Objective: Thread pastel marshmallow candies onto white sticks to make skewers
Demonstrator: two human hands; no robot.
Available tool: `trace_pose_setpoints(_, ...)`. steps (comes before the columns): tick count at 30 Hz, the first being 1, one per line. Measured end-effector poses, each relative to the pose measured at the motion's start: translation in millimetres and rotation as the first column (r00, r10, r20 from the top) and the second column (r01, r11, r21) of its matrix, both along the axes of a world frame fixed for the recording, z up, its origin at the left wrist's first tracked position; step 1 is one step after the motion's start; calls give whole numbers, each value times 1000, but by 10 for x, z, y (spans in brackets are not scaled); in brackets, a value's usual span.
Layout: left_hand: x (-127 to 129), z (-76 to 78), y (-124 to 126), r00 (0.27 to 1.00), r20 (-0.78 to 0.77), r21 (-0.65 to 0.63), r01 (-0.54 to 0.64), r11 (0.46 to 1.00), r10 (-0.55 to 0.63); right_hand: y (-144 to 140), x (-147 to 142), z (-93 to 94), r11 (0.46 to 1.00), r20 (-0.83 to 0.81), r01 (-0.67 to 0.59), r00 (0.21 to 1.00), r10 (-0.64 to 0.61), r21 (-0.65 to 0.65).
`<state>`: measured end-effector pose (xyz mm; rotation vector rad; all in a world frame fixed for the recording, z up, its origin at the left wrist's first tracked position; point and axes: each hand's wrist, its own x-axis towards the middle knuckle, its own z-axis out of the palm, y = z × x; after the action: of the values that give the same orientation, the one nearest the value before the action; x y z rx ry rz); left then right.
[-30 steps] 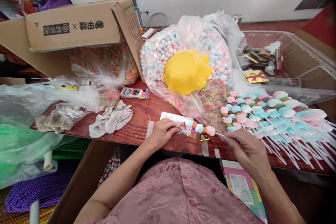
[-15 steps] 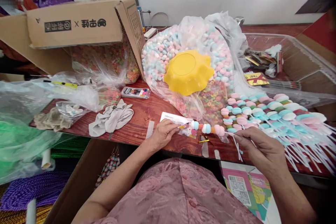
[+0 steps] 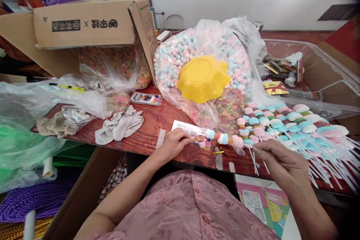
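At far left, an overturned cardboard box (image 3: 84, 22) stands at the back of the bench (image 3: 149, 129), with a crumpled grey cloth (image 3: 119, 125) near the front edge. To the right of the cloth, the left hand (image 3: 174, 144) reaches in from the front edge, its thumb and forefinger brought narrowly together, apparently on the left end of a clear printed sleeve (image 3: 201, 140). A white card (image 3: 180, 124) lies just behind these fingers. From the sleeve's right part extends the candy skewer (image 3: 223, 138), bearing pale blue, white, orange and pink pieces; whether its tip lies inside the sleeve or on top of it cannot be told. The skewer's long axis runs left to right, dipping slightly toward the viewer at its right end; behind it, an upturned yellow bowl (image 3: 204, 77) rests on a bag of sweets (image 3: 173, 58). The skewer thus lies between the two hands: to the right of the left fingertips, apart from them by the printed film, and to the left of the right hand (image 3: 281, 157), which is the nearer, its closed fingers apparently pinching the bare stick end. At far right, beside and partly behind this hand, finished-looking skewers (image 3: 298, 120) lie heaped, their white sticks pointing toward the viewer.
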<state>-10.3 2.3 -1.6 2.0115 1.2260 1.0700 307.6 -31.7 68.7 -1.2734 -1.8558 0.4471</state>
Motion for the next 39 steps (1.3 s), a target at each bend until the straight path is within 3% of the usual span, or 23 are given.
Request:
trace_pose_setpoints(9,-6,-18,-1,996,-74,91,51,995,-45,68,-33,25,988,192,-138,974,124,64)
trace_pose_setpoints(16,54,-45,-11,955,-238,178,220,959,-174,145,-146,167,953,351,-284,908,231,108)
trace_pose_setpoints(20,70,-22,-12,968,-168,197,217,956,-185,114,-302,88,942,339,-297,912,230,159)
trace_pose_setpoints(24,23,85,13,975,-72,194,220,956,-210,72,-355,41,958,194,-248,956,218,145)
trace_pose_setpoints(28,21,273,8,951,-130,108,293,950,-279,64,-377,89,972,103,-209,975,198,109)
trace_pose_setpoints(31,98,363,-43,927,-189,-21,325,945,-323,70,-414,121,959,112,-230,971,213,163)
trace_pose_setpoints(35,217,388,-129,928,-140,-194,317,928,-346,80,-469,117,909,256,-314,935,246,275)
trace_pose_setpoints(39,231,394,-157,928,-139,-308,291,906,-345,102,-502,127,890,419,-389,868,268,237)
